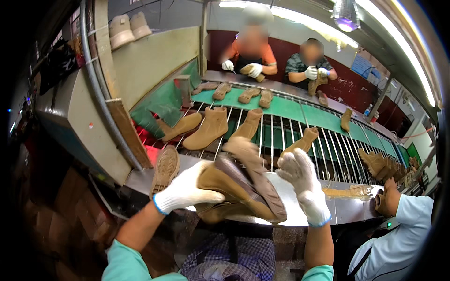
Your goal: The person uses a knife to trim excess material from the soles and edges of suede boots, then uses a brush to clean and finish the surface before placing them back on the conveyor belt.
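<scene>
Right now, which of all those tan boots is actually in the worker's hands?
The tan boot at the near edge, gripped by the gloved left hand; the right hand is open beside it. Others sit on the conveyor.

The left grip [185,191] hides part of the boot [243,187]; at 4 o'clock a neighbour's hand [385,202] is half hidden.

Left hand [185,189] and right hand [304,182]: white knit gloves, blue-edged cuffs; short teal sleeves [129,264]; blue-and-white checked apron [239,257] with dark straps.

Bright overhead strip light [300,18] glares; fisheye edges bend, darken, corners black.
</scene>
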`<act>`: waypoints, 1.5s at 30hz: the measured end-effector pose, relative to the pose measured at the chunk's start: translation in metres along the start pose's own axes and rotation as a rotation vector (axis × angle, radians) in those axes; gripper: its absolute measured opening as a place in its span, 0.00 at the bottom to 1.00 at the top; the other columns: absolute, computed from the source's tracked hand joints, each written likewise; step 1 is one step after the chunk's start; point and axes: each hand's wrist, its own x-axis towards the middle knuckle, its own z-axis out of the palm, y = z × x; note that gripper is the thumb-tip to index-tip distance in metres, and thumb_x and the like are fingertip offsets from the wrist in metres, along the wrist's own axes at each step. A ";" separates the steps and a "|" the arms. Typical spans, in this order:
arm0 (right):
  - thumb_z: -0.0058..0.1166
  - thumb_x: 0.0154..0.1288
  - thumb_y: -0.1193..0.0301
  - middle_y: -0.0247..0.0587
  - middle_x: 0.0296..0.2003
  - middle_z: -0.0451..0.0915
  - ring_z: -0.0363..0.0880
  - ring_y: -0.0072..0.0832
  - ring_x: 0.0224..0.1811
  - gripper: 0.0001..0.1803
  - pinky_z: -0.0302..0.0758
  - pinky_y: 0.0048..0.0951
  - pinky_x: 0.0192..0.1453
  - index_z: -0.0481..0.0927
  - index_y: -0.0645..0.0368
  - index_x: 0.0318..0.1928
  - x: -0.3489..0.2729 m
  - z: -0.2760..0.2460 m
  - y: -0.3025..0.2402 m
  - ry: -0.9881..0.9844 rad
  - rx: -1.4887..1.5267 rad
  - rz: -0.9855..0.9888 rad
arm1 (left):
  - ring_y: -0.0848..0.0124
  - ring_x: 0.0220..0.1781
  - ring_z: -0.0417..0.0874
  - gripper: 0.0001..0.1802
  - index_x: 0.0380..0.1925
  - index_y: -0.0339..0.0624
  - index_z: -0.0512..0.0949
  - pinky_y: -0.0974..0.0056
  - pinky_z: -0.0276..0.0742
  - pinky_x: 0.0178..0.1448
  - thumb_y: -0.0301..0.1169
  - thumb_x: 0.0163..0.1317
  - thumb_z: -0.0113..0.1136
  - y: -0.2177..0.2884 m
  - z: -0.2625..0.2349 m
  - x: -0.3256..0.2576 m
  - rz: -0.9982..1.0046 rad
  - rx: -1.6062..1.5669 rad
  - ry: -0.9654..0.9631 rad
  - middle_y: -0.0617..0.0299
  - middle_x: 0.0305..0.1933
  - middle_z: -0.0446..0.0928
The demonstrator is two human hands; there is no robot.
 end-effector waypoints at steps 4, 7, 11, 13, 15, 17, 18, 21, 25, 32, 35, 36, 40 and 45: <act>0.79 0.55 0.46 0.48 0.64 0.77 0.76 0.40 0.70 0.51 0.71 0.44 0.79 0.72 0.62 0.71 0.018 0.007 0.039 -0.067 0.093 0.092 | 0.45 0.58 0.90 0.50 0.73 0.46 0.72 0.50 0.86 0.64 0.60 0.57 0.79 0.086 0.024 0.030 0.059 0.696 -0.294 0.44 0.61 0.86; 0.79 0.53 0.44 0.47 0.61 0.78 0.78 0.39 0.67 0.49 0.74 0.43 0.76 0.74 0.62 0.67 0.014 0.012 0.049 -0.016 0.157 0.046 | 0.43 0.58 0.90 0.53 0.74 0.48 0.71 0.47 0.86 0.62 0.64 0.55 0.77 0.098 0.022 0.039 -0.010 0.678 -0.382 0.45 0.62 0.86; 0.75 0.57 0.50 0.46 0.62 0.79 0.80 0.38 0.65 0.37 0.75 0.45 0.74 0.79 0.59 0.60 0.019 0.016 0.051 -0.008 0.030 -0.012 | 0.44 0.58 0.90 0.55 0.75 0.47 0.70 0.47 0.87 0.61 0.65 0.53 0.77 0.093 0.026 0.047 -0.090 0.744 -0.385 0.45 0.62 0.86; 0.72 0.62 0.48 0.42 0.58 0.80 0.80 0.38 0.64 0.33 0.76 0.46 0.74 0.80 0.55 0.59 0.014 0.019 0.083 0.144 0.624 -0.169 | 0.42 0.56 0.90 0.54 0.75 0.47 0.69 0.47 0.87 0.60 0.65 0.55 0.77 0.091 0.024 0.046 -0.107 0.764 -0.392 0.44 0.61 0.86; 0.70 0.68 0.48 0.40 0.55 0.80 0.80 0.40 0.61 0.28 0.76 0.48 0.73 0.79 0.48 0.60 0.010 0.014 0.108 0.292 1.191 -0.358 | 0.41 0.54 0.91 0.53 0.74 0.47 0.69 0.46 0.87 0.59 0.65 0.56 0.76 0.103 0.035 0.057 -0.135 0.793 -0.420 0.44 0.60 0.86; 0.72 0.68 0.50 0.39 0.55 0.80 0.78 0.39 0.61 0.25 0.76 0.48 0.74 0.80 0.48 0.57 0.015 0.029 0.113 0.305 1.317 -0.369 | 0.39 0.50 0.91 0.51 0.71 0.46 0.69 0.44 0.89 0.55 0.66 0.58 0.75 0.102 0.041 0.059 -0.107 0.830 -0.401 0.43 0.56 0.87; 0.73 0.67 0.50 0.39 0.55 0.80 0.78 0.39 0.61 0.25 0.76 0.47 0.74 0.82 0.51 0.54 0.017 0.029 0.108 0.248 1.329 -0.403 | 0.39 0.50 0.91 0.50 0.70 0.45 0.69 0.44 0.89 0.54 0.66 0.59 0.74 0.104 0.042 0.062 -0.098 0.854 -0.406 0.43 0.55 0.87; 0.74 0.59 0.54 0.50 0.55 0.79 0.79 0.47 0.61 0.29 0.76 0.50 0.73 0.80 0.57 0.54 0.022 0.013 0.084 0.148 0.691 -0.240 | 0.41 0.47 0.92 0.47 0.66 0.41 0.71 0.45 0.90 0.49 0.66 0.61 0.71 0.104 0.050 0.074 -0.003 0.882 -0.434 0.42 0.50 0.88; 0.74 0.50 0.57 0.55 0.54 0.79 0.82 0.51 0.59 0.33 0.79 0.53 0.71 0.79 0.61 0.53 0.017 0.000 0.068 0.276 0.458 -0.161 | 0.44 0.41 0.93 0.48 0.65 0.37 0.72 0.47 0.90 0.46 0.66 0.61 0.71 0.112 0.064 0.096 0.044 0.942 -0.495 0.44 0.43 0.89; 0.81 0.50 0.50 0.51 0.57 0.77 0.77 0.49 0.66 0.35 0.72 0.56 0.78 0.79 0.60 0.49 0.001 -0.025 0.062 0.285 0.348 -0.140 | 0.46 0.36 0.93 0.46 0.63 0.30 0.73 0.46 0.90 0.40 0.63 0.64 0.70 0.128 0.083 0.119 0.076 0.936 -0.566 0.44 0.37 0.88; 0.79 0.52 0.51 0.50 0.56 0.77 0.77 0.48 0.65 0.31 0.70 0.58 0.79 0.80 0.59 0.46 -0.005 -0.025 0.057 0.303 0.329 -0.128 | 0.46 0.36 0.93 0.45 0.61 0.30 0.75 0.46 0.90 0.40 0.64 0.65 0.69 0.125 0.085 0.125 0.119 0.906 -0.601 0.45 0.37 0.88; 0.79 0.52 0.52 0.50 0.55 0.77 0.77 0.47 0.64 0.30 0.70 0.59 0.79 0.80 0.59 0.45 -0.007 -0.025 0.055 0.298 0.283 -0.136 | 0.46 0.36 0.93 0.45 0.60 0.31 0.75 0.46 0.90 0.41 0.64 0.65 0.69 0.123 0.085 0.126 0.122 0.902 -0.616 0.45 0.37 0.88; 0.69 0.57 0.75 0.47 0.54 0.77 0.79 0.40 0.60 0.13 0.77 0.50 0.71 0.80 0.59 0.41 -0.002 -0.026 0.021 0.209 -0.277 -0.148 | 0.49 0.37 0.93 0.39 0.52 0.31 0.77 0.48 0.90 0.42 0.61 0.64 0.69 0.129 0.081 0.135 0.079 0.910 -0.653 0.47 0.37 0.88; 0.61 0.68 0.80 0.50 0.60 0.81 0.80 0.41 0.68 0.10 0.77 0.44 0.73 0.83 0.61 0.49 0.023 -0.024 0.012 0.131 -0.745 -0.205 | 0.48 0.41 0.94 0.44 0.54 0.33 0.76 0.48 0.90 0.48 0.65 0.58 0.73 0.123 0.068 0.134 -0.056 0.903 -0.517 0.44 0.40 0.90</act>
